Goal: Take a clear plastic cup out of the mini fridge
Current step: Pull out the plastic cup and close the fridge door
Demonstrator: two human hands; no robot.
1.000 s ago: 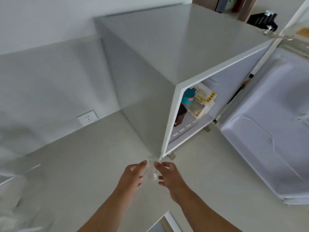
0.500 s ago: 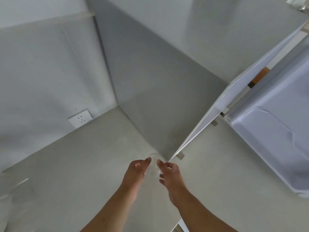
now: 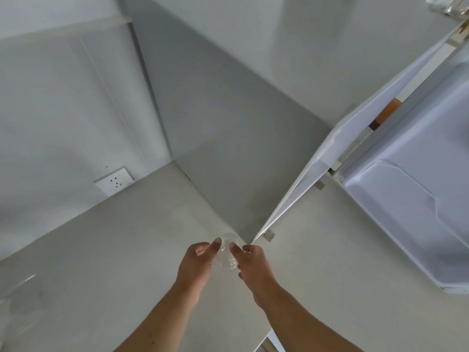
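The fridge (image 3: 228,110) stands on your desk (image 3: 101,250), door (image 3: 418,199) open. Your left hand (image 3: 198,262) and right hand (image 3: 253,265) pinch the cup (image 3: 227,252) between them, seemingly just above the desk, beside the fridge's corner.

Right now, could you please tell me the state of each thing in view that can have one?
Clear plastic cup: out of the fridge, held between both hands over the counter.
Left hand: fingertips pressed on the cup's left side.
Right hand: fingertips pressed on the cup's right side.
Mini fridge: open.
Fridge door: swung wide to the right.
Wall socket: nothing plugged in.
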